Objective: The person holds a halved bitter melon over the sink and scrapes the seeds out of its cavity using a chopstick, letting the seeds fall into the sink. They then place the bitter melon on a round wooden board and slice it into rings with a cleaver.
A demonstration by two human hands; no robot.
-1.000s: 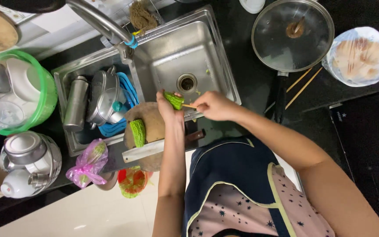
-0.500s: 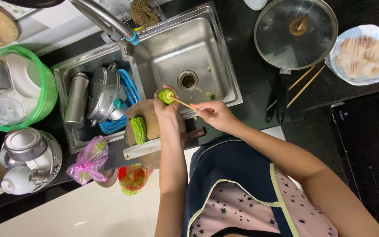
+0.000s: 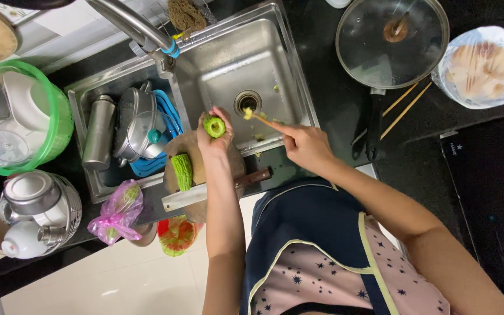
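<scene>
My left hand (image 3: 215,135) holds a short green piece of bitter gourd (image 3: 213,126) over the front edge of the steel sink (image 3: 228,64), its hollowed cut end facing up. My right hand (image 3: 303,144) grips a thin wooden chopstick (image 3: 258,118) whose tip carries a bit of pale pulp over the sink near the drain (image 3: 247,102). Another bitter gourd piece (image 3: 182,171) lies on a round wooden cutting board (image 3: 195,156), and a cleaver (image 3: 205,192) lies across that board's near edge.
The left sink basin holds a steel bottle (image 3: 98,132), a lidded pot (image 3: 138,126) and a blue rack. A pan with a glass lid (image 3: 391,41) and a covered bowl (image 3: 483,66) sit on the right. A green basket (image 3: 59,116), kettles and a pink bag (image 3: 118,211) are on the left.
My right hand has pulled the chopstick out of the gourd piece and moved it right, over the sink, with pulp on its tip. My left hand turned the cut end up.
</scene>
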